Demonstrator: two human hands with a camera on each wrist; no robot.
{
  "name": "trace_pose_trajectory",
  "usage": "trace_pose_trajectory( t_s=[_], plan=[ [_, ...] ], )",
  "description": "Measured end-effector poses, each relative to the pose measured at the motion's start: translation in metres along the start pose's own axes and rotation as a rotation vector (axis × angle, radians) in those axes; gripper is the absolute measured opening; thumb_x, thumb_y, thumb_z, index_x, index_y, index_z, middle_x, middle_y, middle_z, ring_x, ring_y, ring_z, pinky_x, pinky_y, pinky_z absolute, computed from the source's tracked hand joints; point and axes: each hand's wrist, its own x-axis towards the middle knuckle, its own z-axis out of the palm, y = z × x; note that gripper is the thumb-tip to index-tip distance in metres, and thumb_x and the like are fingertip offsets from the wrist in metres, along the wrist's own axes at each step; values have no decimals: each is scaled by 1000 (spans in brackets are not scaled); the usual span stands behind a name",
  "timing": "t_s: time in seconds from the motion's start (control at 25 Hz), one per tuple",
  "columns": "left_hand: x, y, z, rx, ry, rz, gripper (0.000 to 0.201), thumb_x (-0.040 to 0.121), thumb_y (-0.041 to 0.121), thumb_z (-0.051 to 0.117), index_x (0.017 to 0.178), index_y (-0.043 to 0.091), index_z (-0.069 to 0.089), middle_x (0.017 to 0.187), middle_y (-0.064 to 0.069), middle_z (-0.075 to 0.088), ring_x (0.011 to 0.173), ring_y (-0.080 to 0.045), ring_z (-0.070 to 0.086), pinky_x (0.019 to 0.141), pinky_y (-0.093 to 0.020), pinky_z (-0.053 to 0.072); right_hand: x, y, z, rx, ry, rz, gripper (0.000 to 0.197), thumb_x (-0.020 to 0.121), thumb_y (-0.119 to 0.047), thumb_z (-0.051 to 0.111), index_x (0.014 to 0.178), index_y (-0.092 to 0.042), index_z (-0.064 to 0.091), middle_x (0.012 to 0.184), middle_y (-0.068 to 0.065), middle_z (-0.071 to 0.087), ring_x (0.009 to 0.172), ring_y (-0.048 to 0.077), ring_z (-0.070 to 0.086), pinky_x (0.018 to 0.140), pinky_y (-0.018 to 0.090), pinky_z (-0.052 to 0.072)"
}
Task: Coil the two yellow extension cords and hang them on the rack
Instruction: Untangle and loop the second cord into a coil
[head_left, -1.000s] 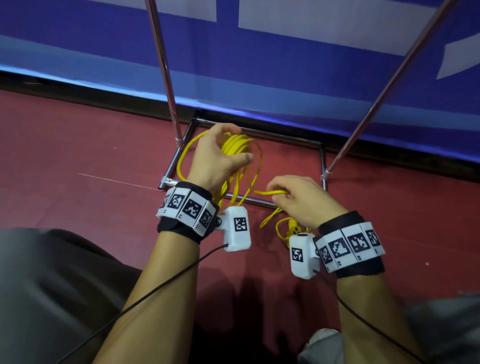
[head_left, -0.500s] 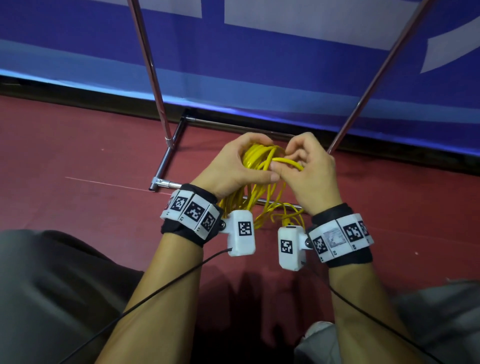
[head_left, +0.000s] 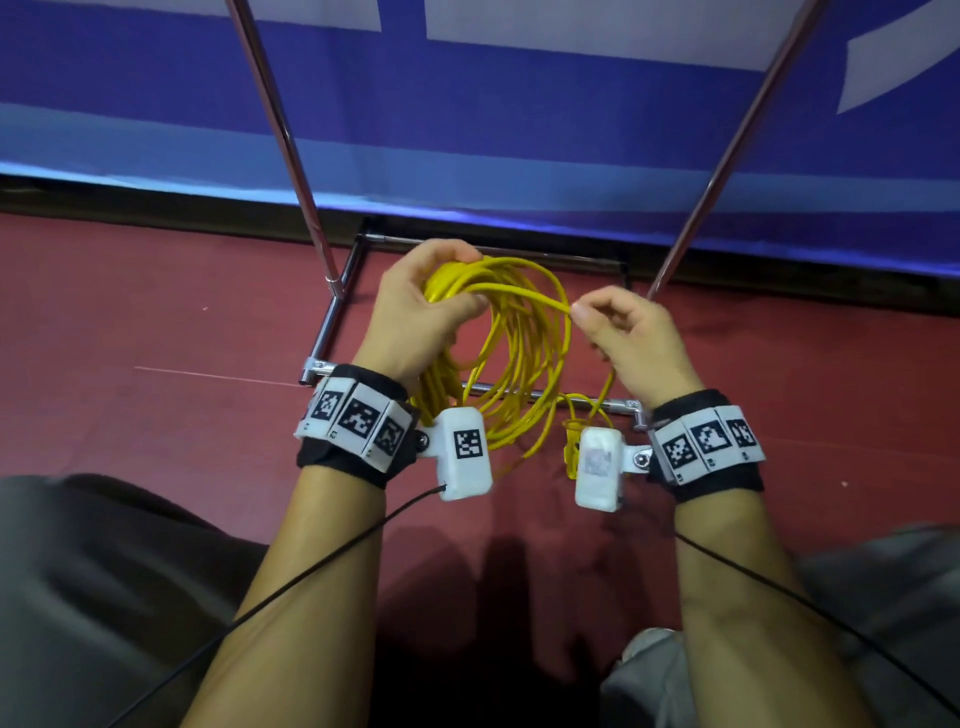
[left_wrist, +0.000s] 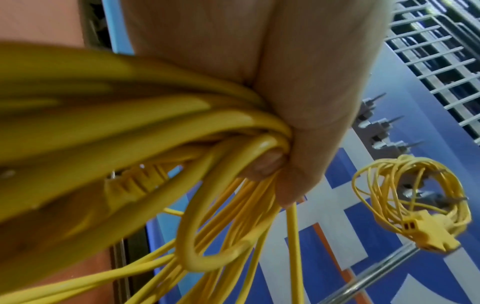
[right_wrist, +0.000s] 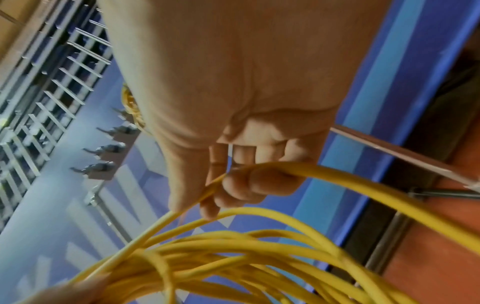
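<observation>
My left hand (head_left: 457, 286) grips the top of a coil of several loops of yellow extension cord (head_left: 511, 364), which hangs down in front of the rack's base. To its right, my right hand (head_left: 579, 313) pinches a single strand of the same cord (right_wrist: 337, 181) between thumb and fingers. The cord's loose tail and its yellow plug end (head_left: 571, 441) lie on the floor by my right wrist. In the left wrist view a second yellow cord (left_wrist: 410, 197) hangs coiled on a rack hook, its socket (left_wrist: 428, 232) dangling below.
The chrome rack has two slanting poles (head_left: 280, 135) and a rectangular base frame (head_left: 332, 322) on the red floor. Grey hooks (right_wrist: 103, 148) sit on the upper bar. A blue banner (head_left: 519, 104) stands behind. My knees fill the lower corners.
My hands met at the coil's top half a second ago. The right hand has since moved away to the right, drawing one strand out. The left hand keeps its grip on the coil.
</observation>
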Motion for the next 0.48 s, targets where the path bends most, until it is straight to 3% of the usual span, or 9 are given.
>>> trace_pose_trajectory(
  t_s=[0.12, 0.2, 0.28, 0.36, 0.48],
  plan=[
    [-1, -2, 7, 89, -63, 8, 42, 69, -5, 76, 101, 17, 60, 70, 10, 65, 53, -6, 55, 55, -20, 47, 4, -7, -7, -8, 82, -120, 6, 89, -12, 66, 84, -15, 65, 71, -14, 58, 68, -4, 50, 68, 15, 39],
    [-3, -7, 21, 180, -94, 19, 53, 58, 15, 78, 107, 23, 59, 90, -2, 70, 72, -21, 67, 71, -34, 57, 4, -19, 1, -56, -30, -167, 4, 85, -16, 69, 82, -18, 67, 73, -12, 62, 71, -3, 54, 70, 18, 42],
    [-9, -9, 34, 266, -79, 62, 57, 55, 27, 76, 110, 24, 60, 101, -5, 70, 90, -29, 68, 83, -43, 57, 0, -28, 14, -148, -126, -203, 4, 81, -23, 69, 80, -20, 68, 72, -10, 63, 68, -1, 54, 68, 19, 43],
    [-10, -9, 37, 223, -11, 80, 48, 60, 27, 76, 104, 19, 61, 99, -6, 70, 86, -25, 69, 80, -40, 57, -4, -24, 24, -220, -127, -193, 16, 84, -32, 67, 78, -18, 64, 65, -8, 58, 61, 2, 48, 62, 20, 39],
    [-5, -3, 20, 92, 84, 28, 39, 70, -4, 75, 102, 12, 59, 76, 4, 61, 56, 0, 55, 57, -17, 45, -7, 5, 18, -278, -123, 21, 47, 86, -60, 53, 72, -15, 55, 55, -6, 45, 55, 7, 38, 58, 28, 35]
  ],
)
